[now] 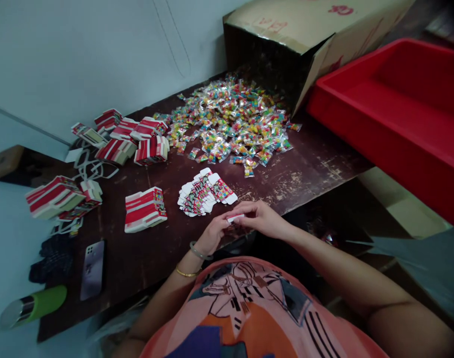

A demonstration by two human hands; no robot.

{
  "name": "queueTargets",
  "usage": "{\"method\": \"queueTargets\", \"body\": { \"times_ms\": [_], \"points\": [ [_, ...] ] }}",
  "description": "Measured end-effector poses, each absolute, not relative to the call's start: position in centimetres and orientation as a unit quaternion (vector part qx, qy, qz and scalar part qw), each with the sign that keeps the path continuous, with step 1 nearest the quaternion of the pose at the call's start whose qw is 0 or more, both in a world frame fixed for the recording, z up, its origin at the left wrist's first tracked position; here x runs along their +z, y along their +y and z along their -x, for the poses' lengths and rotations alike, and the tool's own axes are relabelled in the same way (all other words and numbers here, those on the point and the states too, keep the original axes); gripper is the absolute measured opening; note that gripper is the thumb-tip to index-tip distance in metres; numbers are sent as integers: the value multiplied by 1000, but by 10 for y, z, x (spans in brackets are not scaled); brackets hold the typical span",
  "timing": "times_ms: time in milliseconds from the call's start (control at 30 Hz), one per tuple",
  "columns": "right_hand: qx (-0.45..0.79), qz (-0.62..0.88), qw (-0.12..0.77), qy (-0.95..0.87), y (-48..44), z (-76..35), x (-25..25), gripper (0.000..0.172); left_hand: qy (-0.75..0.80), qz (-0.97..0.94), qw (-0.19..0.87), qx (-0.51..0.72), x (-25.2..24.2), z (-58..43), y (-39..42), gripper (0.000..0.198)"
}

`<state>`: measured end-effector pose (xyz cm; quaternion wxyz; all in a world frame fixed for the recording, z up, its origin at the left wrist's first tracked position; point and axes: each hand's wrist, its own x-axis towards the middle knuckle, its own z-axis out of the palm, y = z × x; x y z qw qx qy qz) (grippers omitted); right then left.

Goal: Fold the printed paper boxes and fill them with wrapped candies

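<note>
Both my hands meet at the near edge of the table around a small candy box [235, 218], of which a white end shows between the fingers. My left hand [214, 231] is closed on its left side, and my right hand [260, 219] pinches it from the right. Most of the box is hidden by the fingers. Just beyond my hands lies a fanned pile of flat printed boxes [202, 194] with white flaps. Left of that is a stack of red and white flattened boxes [145, 210].
A heap of small clear candy packets [234, 124] spills from a cardboard box [279, 30] on its side. A red tray [391, 114] stands right. More box bundles [117, 149], a phone [92, 271] and a green bottle [44, 303] are left.
</note>
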<state>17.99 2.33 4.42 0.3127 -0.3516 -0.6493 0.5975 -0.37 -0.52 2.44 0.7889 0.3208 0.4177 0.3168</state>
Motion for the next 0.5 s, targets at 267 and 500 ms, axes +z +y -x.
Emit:
{"method": "queueTargets", "body": {
  "times_ms": [267, 500],
  "points": [
    [351, 346, 311, -813, 4, -190, 33, 38, 382, -260, 843, 277, 28, 10, -12, 37],
    [429, 389, 327, -747, -13, -214, 13, 27, 350, -204, 890, 207, 10, -28, -25, 44]
  ]
}}
